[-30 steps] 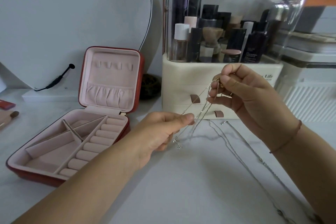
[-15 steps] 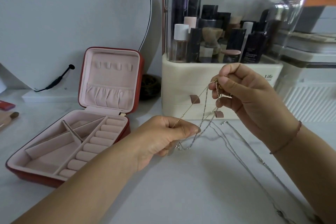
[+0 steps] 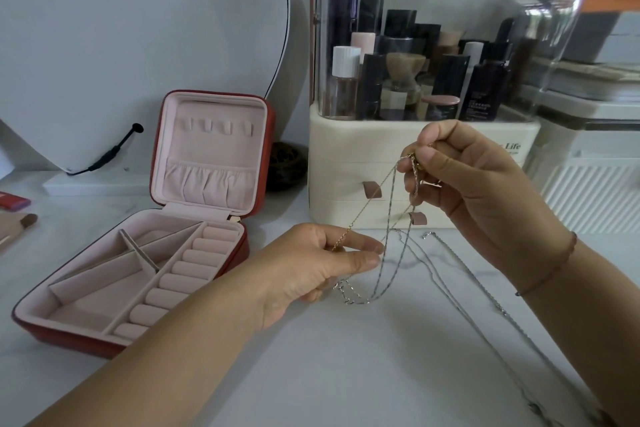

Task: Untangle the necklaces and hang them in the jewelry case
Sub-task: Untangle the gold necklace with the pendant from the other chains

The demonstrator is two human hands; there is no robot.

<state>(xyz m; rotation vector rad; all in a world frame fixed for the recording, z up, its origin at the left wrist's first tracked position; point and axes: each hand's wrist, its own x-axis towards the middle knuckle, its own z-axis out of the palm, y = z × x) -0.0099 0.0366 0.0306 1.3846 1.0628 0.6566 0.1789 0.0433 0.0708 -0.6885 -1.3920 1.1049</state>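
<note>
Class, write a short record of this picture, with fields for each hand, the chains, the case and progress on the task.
Left hand: left hand pinches the thin gold chain near its end
Right hand: right hand, raised, pinches both chains where they meet
Silver chain: thin silver chain hangs looped, trailing onto the white tabletop
Case: red square jewelry case, pink-lined, open, lid upright
Hooks: hooks in the lid are bare
Progress: chains not yet separated, none hung

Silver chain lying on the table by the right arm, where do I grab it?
Pinch its loose end near the cream organizer, coming straight down from above: the silver chain lies flat on the table, and nothing covers that end.
</note>
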